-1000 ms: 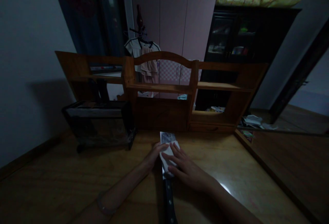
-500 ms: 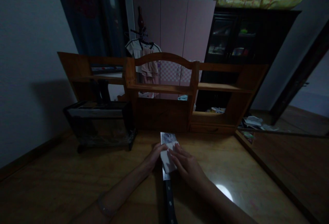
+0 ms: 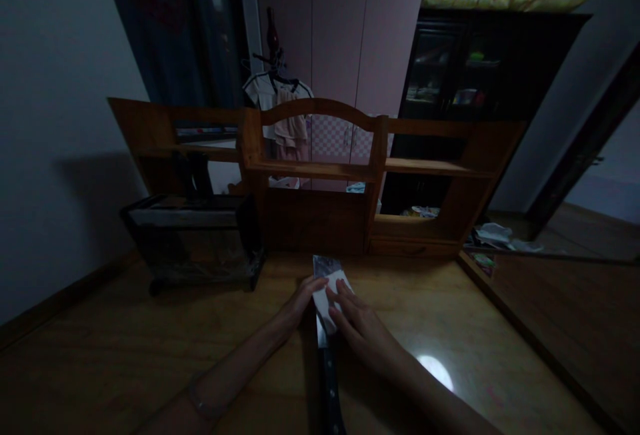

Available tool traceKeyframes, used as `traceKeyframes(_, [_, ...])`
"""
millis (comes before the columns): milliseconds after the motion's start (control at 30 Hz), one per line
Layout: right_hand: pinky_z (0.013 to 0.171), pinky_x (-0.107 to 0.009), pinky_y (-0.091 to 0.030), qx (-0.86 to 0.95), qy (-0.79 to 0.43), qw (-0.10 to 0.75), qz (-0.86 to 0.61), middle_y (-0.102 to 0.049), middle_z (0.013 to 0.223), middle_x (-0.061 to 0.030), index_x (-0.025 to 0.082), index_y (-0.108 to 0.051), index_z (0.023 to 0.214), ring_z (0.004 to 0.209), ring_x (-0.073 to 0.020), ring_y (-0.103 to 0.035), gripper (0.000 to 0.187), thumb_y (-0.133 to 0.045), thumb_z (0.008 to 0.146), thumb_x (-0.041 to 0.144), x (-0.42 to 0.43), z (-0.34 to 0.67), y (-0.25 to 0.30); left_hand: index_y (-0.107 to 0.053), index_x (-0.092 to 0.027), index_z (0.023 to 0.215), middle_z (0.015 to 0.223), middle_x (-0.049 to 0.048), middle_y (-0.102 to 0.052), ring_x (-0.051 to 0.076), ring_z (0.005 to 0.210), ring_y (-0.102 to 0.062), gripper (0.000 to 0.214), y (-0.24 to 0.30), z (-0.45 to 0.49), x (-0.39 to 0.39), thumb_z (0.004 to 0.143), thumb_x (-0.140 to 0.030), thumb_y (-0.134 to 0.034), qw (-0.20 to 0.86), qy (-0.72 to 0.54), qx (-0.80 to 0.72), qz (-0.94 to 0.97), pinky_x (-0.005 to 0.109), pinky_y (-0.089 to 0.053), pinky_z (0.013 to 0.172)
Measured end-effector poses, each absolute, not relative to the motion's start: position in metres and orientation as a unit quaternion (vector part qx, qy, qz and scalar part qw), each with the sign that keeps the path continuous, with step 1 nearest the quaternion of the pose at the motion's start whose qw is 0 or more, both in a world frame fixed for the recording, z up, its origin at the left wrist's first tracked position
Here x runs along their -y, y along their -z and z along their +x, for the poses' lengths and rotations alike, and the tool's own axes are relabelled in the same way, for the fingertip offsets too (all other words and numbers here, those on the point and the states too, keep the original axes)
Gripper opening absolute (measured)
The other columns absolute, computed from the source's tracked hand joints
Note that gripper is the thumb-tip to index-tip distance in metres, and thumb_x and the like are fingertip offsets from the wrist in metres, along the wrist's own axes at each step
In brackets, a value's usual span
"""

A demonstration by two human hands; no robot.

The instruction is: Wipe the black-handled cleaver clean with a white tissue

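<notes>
A kitchen knife with a broad, shiny blade (image 3: 326, 264) and a black riveted handle (image 3: 330, 385) lies on the table, its handle toward me. Over the middle of the blade is a folded white tissue or cloth (image 3: 323, 310). My left hand (image 3: 300, 303) grips the blade's left edge, the thumb reaching over the top onto the white piece. From the right, my right hand (image 3: 367, 327) presses the white piece against the blade with its fingers. Part of the blade is hidden beneath the white piece and my fingers.
A black-framed knife rack (image 3: 195, 238) with dark handles sticking out stands on the table (image 3: 240, 355) at the left. A wooden shelf unit (image 3: 315, 222) runs along the back. A raised wooden edge (image 3: 520, 322) borders the table's right side. Light glares near my right forearm.
My right hand has shifted slightly on the blade, and the white piece under it has moved a little to the right at its top. My left hand stays at the blade's left edge.
</notes>
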State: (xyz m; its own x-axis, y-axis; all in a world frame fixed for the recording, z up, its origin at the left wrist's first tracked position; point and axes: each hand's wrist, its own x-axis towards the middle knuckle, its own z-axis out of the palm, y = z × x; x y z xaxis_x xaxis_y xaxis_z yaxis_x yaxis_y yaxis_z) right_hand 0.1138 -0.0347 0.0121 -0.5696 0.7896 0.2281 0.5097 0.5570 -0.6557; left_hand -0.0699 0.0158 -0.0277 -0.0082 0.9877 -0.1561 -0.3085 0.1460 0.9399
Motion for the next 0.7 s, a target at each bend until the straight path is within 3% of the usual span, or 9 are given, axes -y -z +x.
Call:
traceKeyframes(100, [0.119, -0.045, -0.021, 0.844, -0.266, 0.259, -0.387, -0.023, 0.159, -0.0048, 0.026, -0.041, 0.146, 0.147, -0.0222, -0.017, 0.053, -0.032, 0.1, 0.052, 0.035, 0.114, -0.01, -0.07, -0.015, 0.085, 0.081, 0.0042, -0.071, 0.02, 0.075, -0.063, 0.028, 0.028, -0.07, -0.016, 0.067, -0.036, -0.073, 0.597, -0.545, -0.462, 0.364, 0.027, -0.045, 0.068])
traceKeyframes(367, [0.12, -0.044, -0.021, 0.851, -0.25, 0.242, -0.393, -0.019, 0.16, -0.0065, 0.022, -0.035, 0.149, 0.147, -0.0233, -0.018, 0.059, -0.033, 0.099, 0.053, 0.035, 0.115, -0.007, -0.068, -0.014, 0.079, 0.072, 0.003, -0.068, 0.019, 0.069, -0.062, 0.02, 0.034, -0.072, -0.021, 0.065, -0.028, -0.069, 0.589, -0.546, -0.475, 0.36, 0.027, -0.044, 0.064])
traceKeyframes(700, [0.12, -0.047, -0.018, 0.872, -0.229, 0.237, -0.362, -0.014, 0.161, -0.0025, 0.029, -0.024, 0.152, 0.148, -0.0228, -0.008, 0.056, -0.033, 0.101, 0.049, 0.036, 0.114, -0.009, -0.07, -0.013, 0.084, 0.08, 0.004, -0.071, 0.02, 0.076, -0.063, 0.027, 0.037, -0.072, -0.021, 0.066, -0.034, -0.073, 0.58, -0.565, -0.47, 0.351, 0.028, -0.045, 0.07])
